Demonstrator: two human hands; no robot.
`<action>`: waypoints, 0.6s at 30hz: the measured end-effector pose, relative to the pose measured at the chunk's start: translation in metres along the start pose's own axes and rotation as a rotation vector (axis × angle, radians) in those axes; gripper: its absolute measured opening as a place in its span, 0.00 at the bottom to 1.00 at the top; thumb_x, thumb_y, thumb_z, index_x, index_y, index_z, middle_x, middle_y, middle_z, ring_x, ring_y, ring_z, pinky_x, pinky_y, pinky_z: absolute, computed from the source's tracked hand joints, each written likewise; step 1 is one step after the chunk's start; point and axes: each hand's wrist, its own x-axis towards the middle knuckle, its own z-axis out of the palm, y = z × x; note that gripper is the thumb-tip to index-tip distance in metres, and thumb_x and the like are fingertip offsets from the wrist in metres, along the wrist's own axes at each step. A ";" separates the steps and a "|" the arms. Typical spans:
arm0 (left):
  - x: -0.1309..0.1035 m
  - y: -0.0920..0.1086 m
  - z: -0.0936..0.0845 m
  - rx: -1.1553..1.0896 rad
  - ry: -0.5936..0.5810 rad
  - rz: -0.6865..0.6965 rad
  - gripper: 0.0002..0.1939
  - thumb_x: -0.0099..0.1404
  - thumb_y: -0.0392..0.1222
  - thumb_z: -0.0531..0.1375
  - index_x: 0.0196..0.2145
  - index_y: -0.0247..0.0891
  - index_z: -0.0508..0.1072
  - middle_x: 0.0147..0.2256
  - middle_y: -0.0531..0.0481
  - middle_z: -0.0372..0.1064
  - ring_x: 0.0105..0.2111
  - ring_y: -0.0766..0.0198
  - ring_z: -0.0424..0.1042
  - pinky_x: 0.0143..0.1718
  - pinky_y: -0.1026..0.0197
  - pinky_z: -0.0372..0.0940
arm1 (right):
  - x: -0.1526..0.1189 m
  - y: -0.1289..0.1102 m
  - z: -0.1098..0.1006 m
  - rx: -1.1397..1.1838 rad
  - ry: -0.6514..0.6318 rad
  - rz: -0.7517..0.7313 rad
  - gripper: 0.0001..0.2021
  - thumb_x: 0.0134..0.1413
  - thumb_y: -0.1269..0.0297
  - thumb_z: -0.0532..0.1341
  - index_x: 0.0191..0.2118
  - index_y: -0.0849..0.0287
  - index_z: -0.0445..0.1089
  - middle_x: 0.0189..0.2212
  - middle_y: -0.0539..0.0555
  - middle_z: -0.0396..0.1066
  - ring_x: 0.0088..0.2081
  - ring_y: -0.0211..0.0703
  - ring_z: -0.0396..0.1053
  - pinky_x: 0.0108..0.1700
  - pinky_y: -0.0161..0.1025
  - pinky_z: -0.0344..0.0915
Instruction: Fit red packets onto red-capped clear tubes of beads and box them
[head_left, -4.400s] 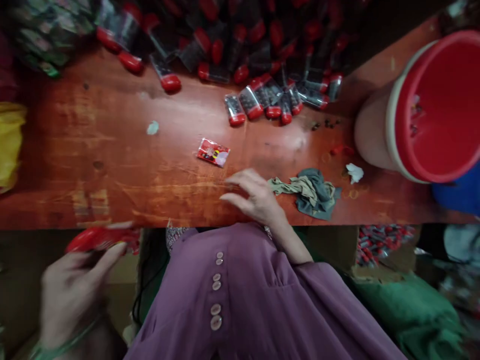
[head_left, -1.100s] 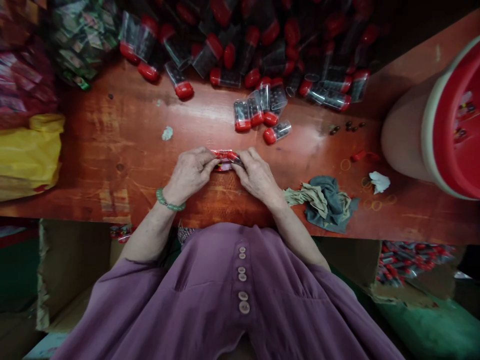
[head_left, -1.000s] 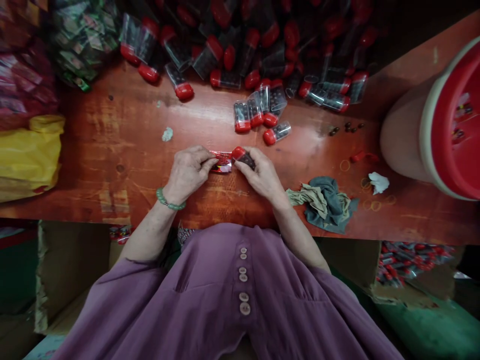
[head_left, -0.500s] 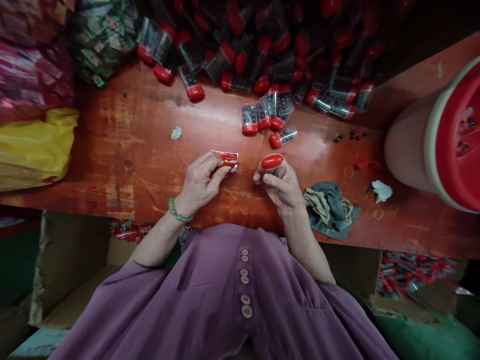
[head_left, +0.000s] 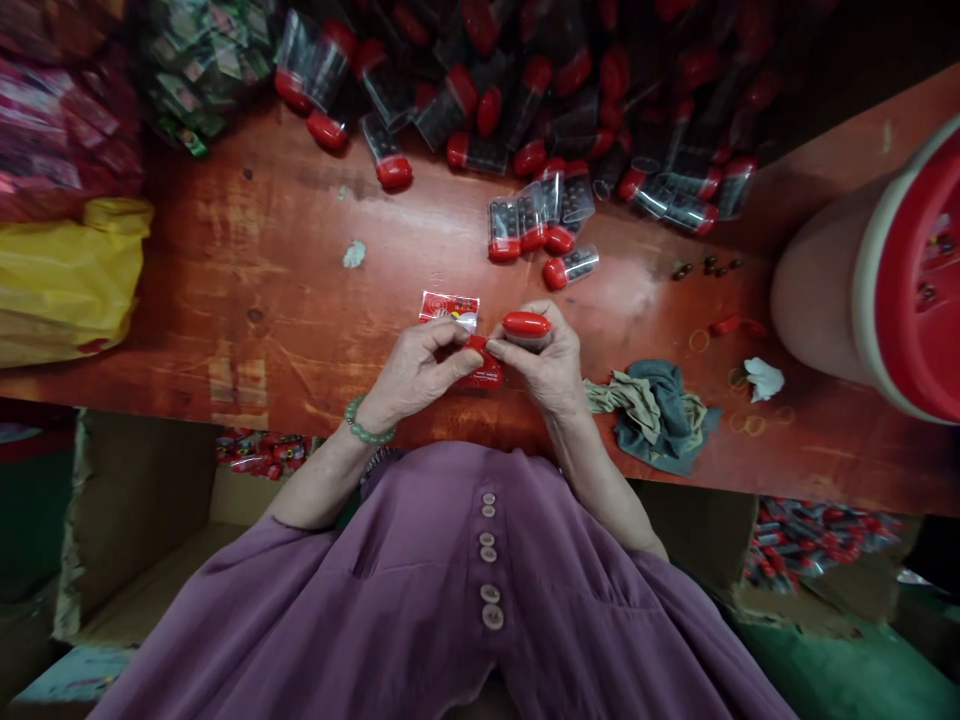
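Observation:
My left hand (head_left: pixel 421 378) is closed, thumb and fingers pinching a red printed packet (head_left: pixel 484 376) with clear shiny parts. The upper part of the packet stands out beyond my fingers. My right hand (head_left: pixel 553 368) is closed around a small clear container with a red cap (head_left: pixel 526 324), the cap facing up. Its thumb and fingertip meet the packet's right side close to my left fingertips. Just beyond my hands lie several similar red-capped containers (head_left: pixel 504 240) with dark balls inside.
A dark heap of red-capped containers (head_left: pixel 450 105) fills the back of the wooden table (head_left: pixel 285 260). Bags of packets (head_left: pixel 217 60) and a yellow bag (head_left: pixel 71 280) lie left. At right are a crumpled cloth (head_left: pixel 660 410), small brown balls (head_left: pixel 712 266) and a large tub (head_left: pixel 829 260).
Both hands have drawn together, the right moving left with its container. The packet has opened out between them, and the right thumb and finger now touch it.

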 end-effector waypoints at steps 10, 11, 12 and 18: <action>-0.001 0.004 0.015 -0.272 -0.055 -0.326 0.15 0.54 0.53 0.69 0.29 0.37 0.81 0.28 0.51 0.79 0.28 0.63 0.75 0.33 0.60 0.72 | -0.003 -0.001 0.001 -0.148 0.017 -0.042 0.22 0.42 0.55 0.74 0.32 0.53 0.60 0.25 0.41 0.67 0.25 0.31 0.65 0.31 0.34 0.69; -0.001 0.004 0.014 -0.270 -0.063 -0.309 0.16 0.54 0.54 0.69 0.28 0.37 0.81 0.28 0.50 0.79 0.28 0.62 0.76 0.33 0.59 0.72 | -0.003 -0.001 0.001 -0.154 0.017 -0.035 0.22 0.41 0.55 0.74 0.32 0.53 0.60 0.25 0.41 0.66 0.25 0.32 0.64 0.30 0.33 0.68; 0.000 0.004 0.014 -0.263 -0.069 -0.292 0.16 0.54 0.55 0.69 0.27 0.37 0.81 0.28 0.50 0.79 0.29 0.62 0.76 0.33 0.59 0.73 | -0.003 -0.001 -0.001 -0.156 0.009 -0.026 0.22 0.41 0.54 0.74 0.32 0.54 0.61 0.25 0.42 0.66 0.25 0.32 0.64 0.30 0.33 0.68; 0.000 0.000 0.010 -0.204 -0.108 -0.209 0.19 0.62 0.57 0.63 0.29 0.38 0.81 0.29 0.49 0.80 0.29 0.63 0.77 0.34 0.60 0.73 | -0.002 -0.006 -0.014 -0.182 -0.100 0.016 0.19 0.43 0.54 0.74 0.33 0.54 0.65 0.29 0.45 0.68 0.30 0.34 0.66 0.34 0.34 0.69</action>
